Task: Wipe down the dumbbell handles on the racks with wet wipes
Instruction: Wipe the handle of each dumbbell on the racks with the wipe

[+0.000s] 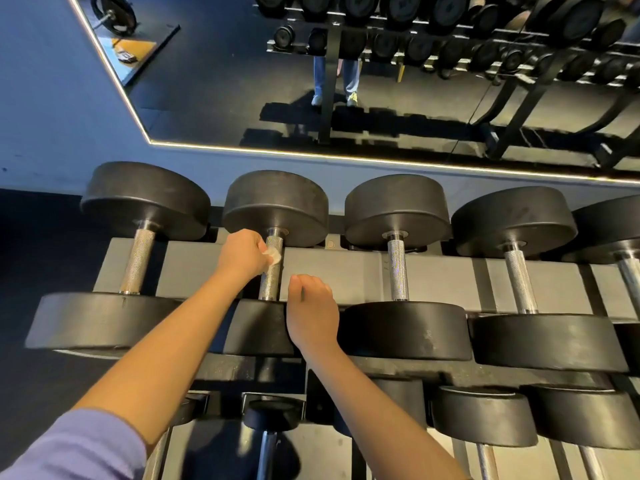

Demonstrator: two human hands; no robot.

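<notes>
Several black dumbbells with knurled steel handles lie side by side on the top shelf of the rack (pixel 346 271). My left hand (pixel 242 254) holds a small white wet wipe (pixel 273 254) against the upper part of the second dumbbell's handle (pixel 272 278). My right hand (pixel 311 313) rests with loosely curled fingers on that dumbbell's near head (pixel 259 327), holding nothing. The first dumbbell's handle (pixel 138 261) is to the left, and the third dumbbell's handle (pixel 397 268) and the fourth dumbbell's handle (pixel 519 278) are to the right.
A lower shelf with smaller dumbbells (pixel 485 415) sits below my arms. Behind the rack runs a blue wall with a large lit-edged mirror (pixel 346 98) showing the racks and a person's legs. Dark floor lies to the left of the rack.
</notes>
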